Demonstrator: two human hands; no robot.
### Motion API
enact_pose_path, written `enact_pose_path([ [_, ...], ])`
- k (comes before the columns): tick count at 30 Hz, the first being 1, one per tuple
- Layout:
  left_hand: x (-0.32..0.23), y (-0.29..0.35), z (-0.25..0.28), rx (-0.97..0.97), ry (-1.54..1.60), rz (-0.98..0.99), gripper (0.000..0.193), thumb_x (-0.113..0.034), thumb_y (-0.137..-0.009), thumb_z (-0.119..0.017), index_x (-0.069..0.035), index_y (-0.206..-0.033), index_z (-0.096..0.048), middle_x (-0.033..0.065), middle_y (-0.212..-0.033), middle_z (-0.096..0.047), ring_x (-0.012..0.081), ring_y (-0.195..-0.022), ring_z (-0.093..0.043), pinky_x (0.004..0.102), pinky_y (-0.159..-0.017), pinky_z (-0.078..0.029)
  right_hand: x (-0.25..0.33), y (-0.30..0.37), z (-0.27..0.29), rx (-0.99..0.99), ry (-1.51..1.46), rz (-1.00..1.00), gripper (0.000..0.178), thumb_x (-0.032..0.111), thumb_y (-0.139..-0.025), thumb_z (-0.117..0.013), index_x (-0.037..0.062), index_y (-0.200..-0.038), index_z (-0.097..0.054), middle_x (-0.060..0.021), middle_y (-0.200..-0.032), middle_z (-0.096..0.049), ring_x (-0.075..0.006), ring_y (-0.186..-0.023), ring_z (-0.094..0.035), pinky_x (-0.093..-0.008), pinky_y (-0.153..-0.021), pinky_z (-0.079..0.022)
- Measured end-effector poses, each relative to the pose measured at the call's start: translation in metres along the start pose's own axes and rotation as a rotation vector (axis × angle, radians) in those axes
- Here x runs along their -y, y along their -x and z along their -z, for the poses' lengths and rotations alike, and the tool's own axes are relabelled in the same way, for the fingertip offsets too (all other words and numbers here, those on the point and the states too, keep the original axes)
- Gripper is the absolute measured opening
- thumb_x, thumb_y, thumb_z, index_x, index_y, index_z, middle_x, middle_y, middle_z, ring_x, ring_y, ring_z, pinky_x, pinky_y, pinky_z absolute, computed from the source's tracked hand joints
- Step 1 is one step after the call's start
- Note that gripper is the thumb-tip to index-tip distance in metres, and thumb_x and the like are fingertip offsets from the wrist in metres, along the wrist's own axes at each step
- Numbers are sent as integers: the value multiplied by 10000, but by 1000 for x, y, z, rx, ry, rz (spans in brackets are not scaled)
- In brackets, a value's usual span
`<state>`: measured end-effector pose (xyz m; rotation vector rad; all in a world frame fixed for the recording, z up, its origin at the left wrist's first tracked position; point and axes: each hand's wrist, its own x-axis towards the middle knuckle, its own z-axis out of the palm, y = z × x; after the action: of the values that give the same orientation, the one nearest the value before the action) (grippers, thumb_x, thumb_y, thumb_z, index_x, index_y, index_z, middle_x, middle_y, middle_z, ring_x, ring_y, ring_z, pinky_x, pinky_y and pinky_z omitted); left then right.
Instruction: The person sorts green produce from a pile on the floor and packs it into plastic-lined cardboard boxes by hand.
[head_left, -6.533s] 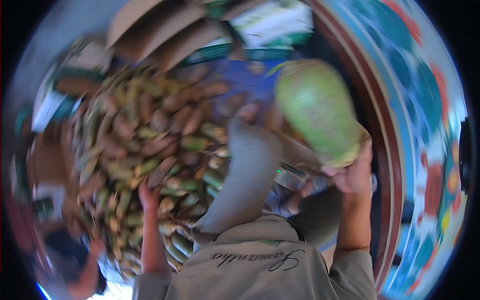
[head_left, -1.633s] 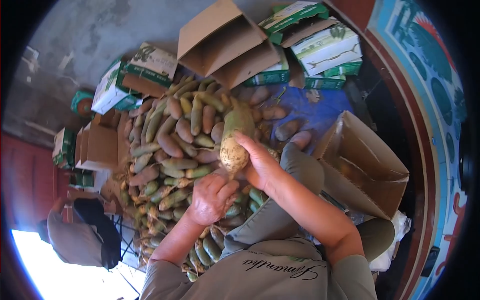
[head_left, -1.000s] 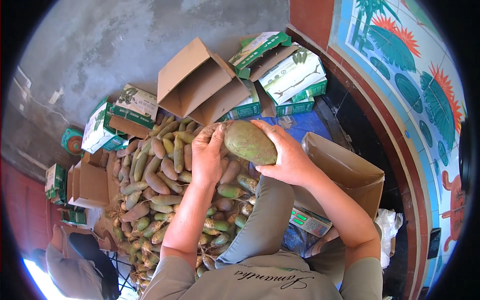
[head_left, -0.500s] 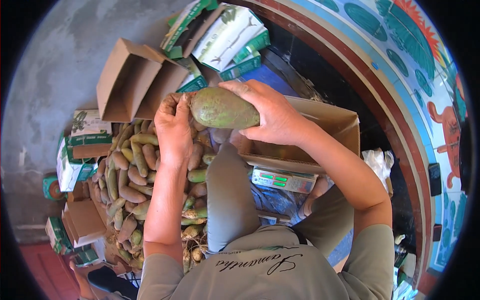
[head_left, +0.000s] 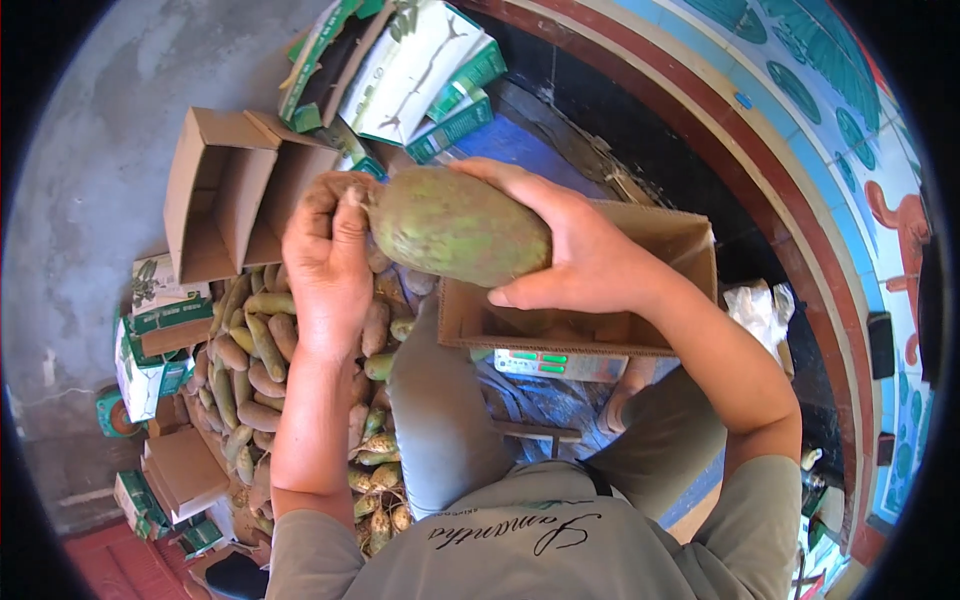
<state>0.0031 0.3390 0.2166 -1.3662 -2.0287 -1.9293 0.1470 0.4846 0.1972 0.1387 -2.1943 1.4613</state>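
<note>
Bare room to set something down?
Blue sheet between the top green-white boxes and the carton at right; smaller wrinkled patch between the legs, by the scale. Crowded: left, under the vegetable pile; centre, where left hand and right hand hold a large green vegetable.

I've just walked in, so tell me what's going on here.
The person's right hand holds a large, dull-green, oval vegetable by one end; the left hand pinches at its other tip. It is held up, partly overlapping an open brown cardboard box in view. A heap of long green and brownish vegetables lies to the left.
</note>
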Motion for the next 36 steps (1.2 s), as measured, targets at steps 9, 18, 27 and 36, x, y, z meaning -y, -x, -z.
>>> enact_pose_path([
  [9,115,-12,69,148,-953,205,258,-226,-770,-639,15,-850,-591,157,-746,-613,291,-663,-587,374,-622,-458,0,-1,50,-129,340,-45,711,66,-612,-661,117,-1279,-422,-132,-1028,-510,-278,-952,-528,-334,-864,-421],
  [18,49,69,-92,1007,-631,-3,445,-270,-804,-562,30,-1126,-501,190,-1163,-519,311,-1093,-491,409,-970,-336,29,48,82,207,641,-293,709,76,-569,-647,93,-1246,-440,-143,-946,-532,-337,-919,-534,-387,-818,-441],
  [27,46,81,-105,1853,-471,355,737,-592,-881,-260,53,-977,-604,216,-1052,-573,344,-1030,-520,460,-945,-336,-29,60,61,789,918,-619,719,152,-581,-672,85,-1255,-429,-178,-992,-536,-337,-937,-545,-396,-787,-452],
  [36,52,108,-94,1582,-419,89,780,-648,-823,-350,81,-970,-585,232,-1001,-576,351,-1028,-510,422,-933,-344,-192,88,32,1292,414,-852,725,234,-616,-711,159,-1287,-448,-154,-1100,-558,-314,-1037,-519,-397,-830,-435],
])
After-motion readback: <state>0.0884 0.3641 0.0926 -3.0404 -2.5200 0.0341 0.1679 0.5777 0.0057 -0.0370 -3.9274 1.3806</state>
